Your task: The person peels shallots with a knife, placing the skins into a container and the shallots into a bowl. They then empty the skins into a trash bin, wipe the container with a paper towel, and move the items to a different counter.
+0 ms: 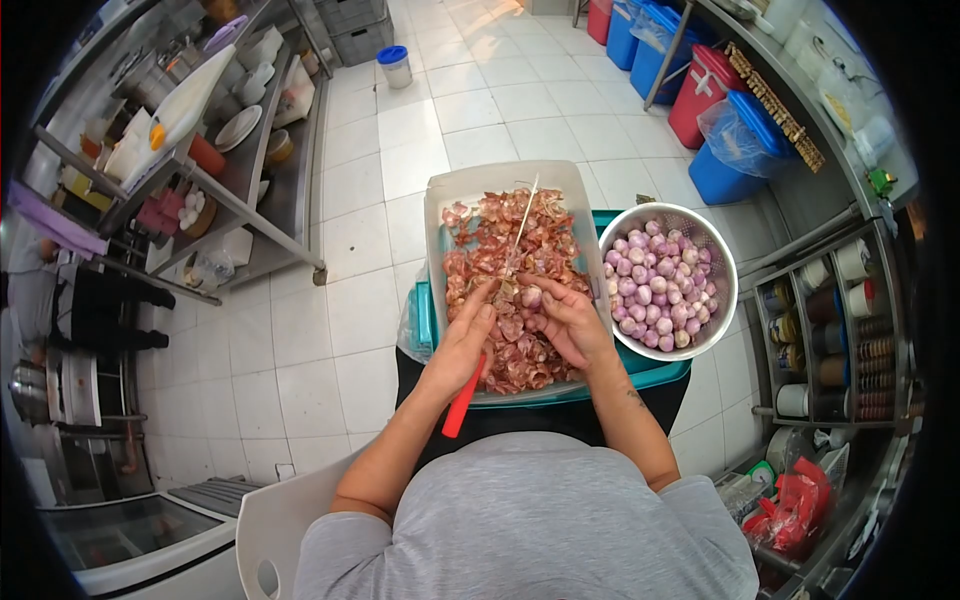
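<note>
Head view: left hand (462,340) closed around red-handled knife (462,405), right hand (570,320) pinching a shallot (531,296) over the tray (440,200) of skins. Best kept low above tray, blade shallow; peeled pile in colander (722,270), right.

A smooth red plastic knife handle (458,405) is seen beside dry, papery reddish shallot skins (510,290) in a matt white plastic tub (450,195). Glossy peeled purple shallots (658,285) are held in a shiny perforated metal colander (722,300).
</note>
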### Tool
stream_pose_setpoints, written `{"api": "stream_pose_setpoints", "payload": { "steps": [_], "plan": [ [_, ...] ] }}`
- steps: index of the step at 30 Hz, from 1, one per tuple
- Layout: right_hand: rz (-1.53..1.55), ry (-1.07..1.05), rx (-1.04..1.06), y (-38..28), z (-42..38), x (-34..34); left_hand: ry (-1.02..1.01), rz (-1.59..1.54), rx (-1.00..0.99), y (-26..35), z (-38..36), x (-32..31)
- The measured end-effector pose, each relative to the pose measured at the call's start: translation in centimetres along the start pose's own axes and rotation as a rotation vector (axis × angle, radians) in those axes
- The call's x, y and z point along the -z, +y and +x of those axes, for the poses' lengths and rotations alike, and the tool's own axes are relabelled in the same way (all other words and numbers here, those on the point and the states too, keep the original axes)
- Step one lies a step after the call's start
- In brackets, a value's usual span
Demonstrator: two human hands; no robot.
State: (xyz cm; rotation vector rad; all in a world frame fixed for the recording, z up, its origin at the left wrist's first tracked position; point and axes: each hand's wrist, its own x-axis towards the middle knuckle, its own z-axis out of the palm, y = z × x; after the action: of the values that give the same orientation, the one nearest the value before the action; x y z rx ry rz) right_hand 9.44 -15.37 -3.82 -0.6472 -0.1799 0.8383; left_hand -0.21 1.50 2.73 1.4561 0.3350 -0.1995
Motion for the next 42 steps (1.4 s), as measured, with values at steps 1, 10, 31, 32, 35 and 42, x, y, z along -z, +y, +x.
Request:
{"api": "stream_pose_setpoints", "payload": {
  "steps": [1, 10, 31, 32, 35, 42],
  "plan": [
    [-0.017, 0.015, 0.005, 0.0, 0.0, -0.1, 0.0, 0.009, -0.002, -0.1, 0.1, 0.0],
    [-0.116, 0.135, 0.082, 0.0, 0.2, -1.1, -0.055, 0.026, 0.003, -0.8, 0.1, 0.3],
    [-0.654, 0.137, 0.028, -0.8, -0.5, -2.4, -0.151, 0.198, 0.092, 0.3, -0.2, -0.5],
    [-0.643, 0.136, 0.023, -0.8, -0.5, -2.3, -0.147, 0.198, 0.087, 0.5, -0.4, -0.6],
    [-0.638, 0.124, 0.064, -0.4, -0.5, -1.9, -0.112, 0.287, -0.027, -0.1, -0.5, -0.8],
    [-0.781, 0.261, 0.212, -0.3, -0.2, -3.2, 0.012, 0.748, -0.374, -0.3, -0.9, -2.2]
  ]
}}
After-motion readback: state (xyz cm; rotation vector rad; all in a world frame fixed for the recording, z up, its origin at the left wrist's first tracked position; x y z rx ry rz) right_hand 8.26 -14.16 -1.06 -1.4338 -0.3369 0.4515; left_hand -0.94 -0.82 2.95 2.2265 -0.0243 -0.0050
